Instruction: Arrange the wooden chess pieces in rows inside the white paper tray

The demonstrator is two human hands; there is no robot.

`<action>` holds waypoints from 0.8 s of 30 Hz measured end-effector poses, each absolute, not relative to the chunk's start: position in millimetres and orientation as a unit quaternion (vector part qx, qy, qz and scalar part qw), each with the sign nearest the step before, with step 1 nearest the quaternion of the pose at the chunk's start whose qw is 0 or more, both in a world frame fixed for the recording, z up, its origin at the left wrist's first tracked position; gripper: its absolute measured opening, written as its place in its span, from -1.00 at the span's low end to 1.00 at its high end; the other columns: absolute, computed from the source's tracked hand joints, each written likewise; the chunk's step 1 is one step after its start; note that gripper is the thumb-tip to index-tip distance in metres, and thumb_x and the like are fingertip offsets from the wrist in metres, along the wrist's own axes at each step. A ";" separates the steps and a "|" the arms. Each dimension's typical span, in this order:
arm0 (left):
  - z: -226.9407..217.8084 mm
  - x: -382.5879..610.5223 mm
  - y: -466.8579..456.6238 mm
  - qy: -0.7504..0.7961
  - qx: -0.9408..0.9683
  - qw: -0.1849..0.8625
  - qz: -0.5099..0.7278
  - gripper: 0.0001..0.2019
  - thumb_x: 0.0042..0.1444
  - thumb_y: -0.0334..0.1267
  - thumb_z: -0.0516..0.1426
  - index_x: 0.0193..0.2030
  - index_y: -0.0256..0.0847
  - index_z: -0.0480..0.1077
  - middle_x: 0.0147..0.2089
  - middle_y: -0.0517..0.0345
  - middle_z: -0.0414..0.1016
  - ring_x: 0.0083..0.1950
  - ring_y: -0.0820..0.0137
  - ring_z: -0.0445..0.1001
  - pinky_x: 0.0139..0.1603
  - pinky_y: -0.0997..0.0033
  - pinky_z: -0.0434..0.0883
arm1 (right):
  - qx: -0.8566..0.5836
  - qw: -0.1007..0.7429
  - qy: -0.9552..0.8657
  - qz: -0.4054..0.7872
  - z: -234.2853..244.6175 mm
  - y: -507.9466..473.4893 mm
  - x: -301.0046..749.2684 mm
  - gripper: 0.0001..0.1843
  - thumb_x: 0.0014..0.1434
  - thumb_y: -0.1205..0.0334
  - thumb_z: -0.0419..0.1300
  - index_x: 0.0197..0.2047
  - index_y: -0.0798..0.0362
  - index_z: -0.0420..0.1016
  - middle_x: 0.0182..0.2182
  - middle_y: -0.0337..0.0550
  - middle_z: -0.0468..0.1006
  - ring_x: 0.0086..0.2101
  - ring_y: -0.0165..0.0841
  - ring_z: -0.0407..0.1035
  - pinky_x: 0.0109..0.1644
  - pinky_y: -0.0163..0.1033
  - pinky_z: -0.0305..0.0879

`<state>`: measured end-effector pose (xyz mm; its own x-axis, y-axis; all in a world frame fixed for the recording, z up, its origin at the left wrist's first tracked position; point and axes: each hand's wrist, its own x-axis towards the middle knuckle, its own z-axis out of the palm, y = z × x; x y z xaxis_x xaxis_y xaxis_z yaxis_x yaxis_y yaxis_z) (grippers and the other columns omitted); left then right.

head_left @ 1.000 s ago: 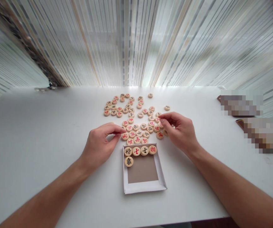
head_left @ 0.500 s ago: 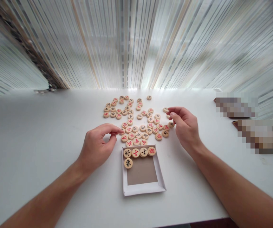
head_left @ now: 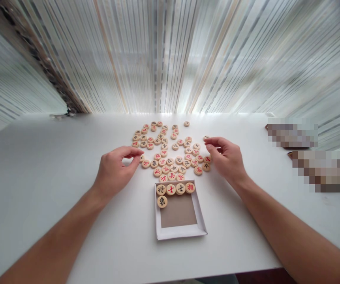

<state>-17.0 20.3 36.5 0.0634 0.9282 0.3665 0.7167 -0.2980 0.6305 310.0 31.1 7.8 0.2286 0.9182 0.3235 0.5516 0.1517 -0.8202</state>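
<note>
Round wooden xiangqi pieces (head_left: 170, 161) with red and black characters lie scattered face up on a white table (head_left: 45, 177). My left hand (head_left: 119, 167) is at the left edge of the group. Its thumb and index tips are close together beside a black-marked piece (head_left: 141, 158), partly hidden by them. My right hand (head_left: 226, 157) is at the right edge, thumb and index slightly apart, just in front of a piece (head_left: 206, 138); no piece shows between them. Nearest me stands a shallow white box (head_left: 181, 232) with four pieces along its far side and a black-marked one (head_left: 162, 202) below.
Two dark-edged flat objects, a farther one (head_left: 291, 136) and a nearer one (head_left: 324, 171), lie at the right, mostly blurred out. A string curtain (head_left: 170, 55) hangs behind the table's far edge. The table's near edge shows at the bottom right.
My left hand has drawn back to the left, uncovering pieces at the group's edge. My right hand has shifted slightly left and down. The box's contents look the same.
</note>
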 end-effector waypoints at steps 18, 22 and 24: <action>31.8 -8.7 15.6 0.526 0.745 0.140 0.385 -0.77 0.24 -0.30 0.17 -0.14 -0.21 0.69 -0.14 0.04 0.77 -0.10 0.23 0.71 -0.42 0.48 0.50 | -0.627 0.230 -0.735 0.121 31.4 92.6 299.2 -0.71 0.38 0.30 0.26 0.09 0.10 0.74 -0.06 0.06 0.74 -0.12 -0.13 0.62 0.05 -0.09 0.50; 31.6 -7.9 15.0 0.516 0.752 0.140 0.385 -0.78 0.23 -0.31 0.18 -0.15 -0.22 0.69 -0.15 0.03 0.77 -0.12 0.24 0.71 -0.43 0.49 0.50 | -0.595 0.205 -0.766 0.133 32.0 100.4 295.3 -0.70 0.36 0.38 0.26 0.08 0.06 0.75 0.02 0.05 0.69 -0.09 -0.16 0.60 0.10 -0.13 0.46; 31.8 -8.0 15.0 0.515 0.752 0.140 0.388 -0.78 0.24 -0.32 0.18 -0.14 -0.23 0.69 -0.15 0.03 0.77 -0.12 0.25 0.70 -0.44 0.49 0.50 | -0.588 0.202 -0.770 0.143 31.9 103.2 294.9 -0.72 0.33 0.39 0.27 0.02 0.04 0.77 0.00 0.04 0.67 -0.12 -0.18 0.59 0.09 -0.13 0.46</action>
